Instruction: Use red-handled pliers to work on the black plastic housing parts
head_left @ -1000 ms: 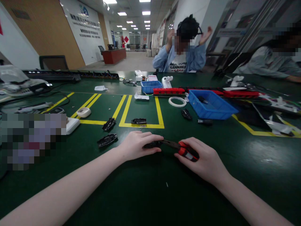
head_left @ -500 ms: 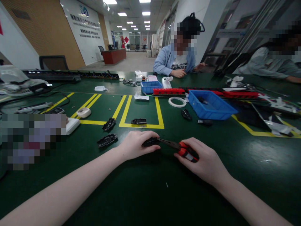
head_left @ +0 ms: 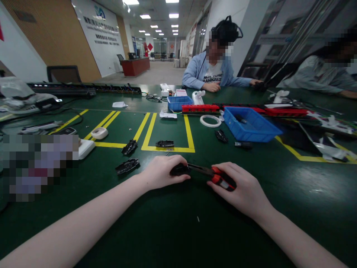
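Inside the left grip [head_left: 161,172], a black part [head_left: 179,169] faces the pliers [head_left: 215,177].

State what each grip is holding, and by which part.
The right grip holds the pliers by their red-and-black handles. The left grip holds a small black part; exactly where is partly hidden.

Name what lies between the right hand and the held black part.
In the head view, pliers reach from the right hand toward the held black part.
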### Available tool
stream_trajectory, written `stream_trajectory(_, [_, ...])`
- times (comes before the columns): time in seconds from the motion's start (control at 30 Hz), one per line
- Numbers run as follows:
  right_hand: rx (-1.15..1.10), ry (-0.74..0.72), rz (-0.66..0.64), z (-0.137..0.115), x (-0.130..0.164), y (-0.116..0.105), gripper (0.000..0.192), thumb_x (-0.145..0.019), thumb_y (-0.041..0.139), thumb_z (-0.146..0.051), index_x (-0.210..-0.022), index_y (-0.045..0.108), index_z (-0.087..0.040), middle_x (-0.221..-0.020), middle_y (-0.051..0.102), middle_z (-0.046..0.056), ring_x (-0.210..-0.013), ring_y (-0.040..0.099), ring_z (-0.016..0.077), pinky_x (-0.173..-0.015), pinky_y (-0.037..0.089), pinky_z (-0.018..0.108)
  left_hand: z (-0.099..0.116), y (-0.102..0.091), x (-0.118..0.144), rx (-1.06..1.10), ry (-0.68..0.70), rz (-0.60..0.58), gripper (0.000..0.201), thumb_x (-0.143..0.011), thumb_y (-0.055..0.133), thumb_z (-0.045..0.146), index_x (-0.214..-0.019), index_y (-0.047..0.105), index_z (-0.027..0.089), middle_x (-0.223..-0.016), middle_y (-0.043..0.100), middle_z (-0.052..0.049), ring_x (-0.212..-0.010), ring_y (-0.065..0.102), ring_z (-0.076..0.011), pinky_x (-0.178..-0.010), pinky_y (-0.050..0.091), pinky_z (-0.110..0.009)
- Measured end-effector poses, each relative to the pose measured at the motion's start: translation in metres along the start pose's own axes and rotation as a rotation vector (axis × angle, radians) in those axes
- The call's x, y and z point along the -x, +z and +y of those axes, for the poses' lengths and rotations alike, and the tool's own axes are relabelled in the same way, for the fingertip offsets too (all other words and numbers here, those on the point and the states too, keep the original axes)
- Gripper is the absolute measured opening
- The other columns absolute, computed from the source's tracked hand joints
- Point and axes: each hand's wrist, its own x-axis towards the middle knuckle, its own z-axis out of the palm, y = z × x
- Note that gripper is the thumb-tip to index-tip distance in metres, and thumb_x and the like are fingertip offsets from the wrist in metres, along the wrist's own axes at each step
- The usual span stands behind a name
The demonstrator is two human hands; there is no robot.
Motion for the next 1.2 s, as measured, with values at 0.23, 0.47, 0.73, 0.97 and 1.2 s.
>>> stream_trajectory(0.23, [-0.008,-0.018,0.008,0.0000,-0.0001,0.0003,0.030,-0.083,0.064,-0.039,-0.107,0.063,-0.020,-0.101,0.069,0.009,-0.090,0.066,0.0253,-0.075,0.056,0.040,-0.0001,0.0002,0.0000,0.057,-0.033,-0.002,0.026,-0.087,0.067,0.035,-0.102,0.053,0.020,-0.095,0.064,-0.001,-0.079,0.064,-0.0164,-0.064,0.048,-0.025])
stream_trajectory(0.47, [-0.006,-0.014,0.014,-0.0002,-0.0001,0.0011,0.031,-0.083,0.065,-0.040,-0.107,0.064,-0.021,-0.100,0.069,0.009,-0.089,0.067,0.0255,-0.074,0.056,0.040,0.0033,-0.0026,-0.0008,0.036,-0.020,-0.026,0.023,-0.087,0.066,0.035,-0.097,0.052,0.020,-0.091,0.063,0.000,-0.075,0.062,-0.0151,-0.062,0.046,-0.025])
stream_trajectory(0.73, [-0.032,-0.005,-0.031,-0.0001,0.0003,0.0000,0.023,-0.082,0.064,-0.030,-0.103,0.063,-0.021,-0.097,0.069,0.008,-0.087,0.067,0.0244,-0.075,0.057,0.039,0.0032,-0.0028,-0.0002,0.102,-0.043,-0.050,0.026,-0.088,0.066,0.037,-0.101,0.051,0.020,-0.093,0.064,-0.001,-0.077,0.063,-0.0163,-0.063,0.048,-0.026])
stream_trajectory(0.97, [-0.017,-0.015,-0.030,-0.0018,-0.0013,-0.0003,0.019,-0.081,0.062,-0.028,-0.100,0.062,-0.022,-0.093,0.069,0.007,-0.085,0.067,0.0238,-0.073,0.056,0.038,0.0015,-0.0012,0.0006,0.134,-0.051,-0.051,0.041,-0.086,0.068,0.035,-0.119,0.046,0.022,-0.095,0.065,-0.002,-0.080,0.066,-0.0182,-0.066,0.051,-0.028])
stream_trajectory(1.2, [0.014,0.002,0.011,0.0012,0.0007,0.0003,0.024,-0.081,0.062,-0.031,-0.104,0.063,-0.022,-0.099,0.069,0.008,-0.088,0.067,0.0257,-0.074,0.056,0.041,0.0017,-0.0023,0.0001,0.112,-0.011,-0.070,0.038,-0.089,0.065,0.037,-0.120,0.050,0.022,-0.113,0.065,-0.006,-0.097,0.067,-0.0213,-0.076,0.054,-0.031])
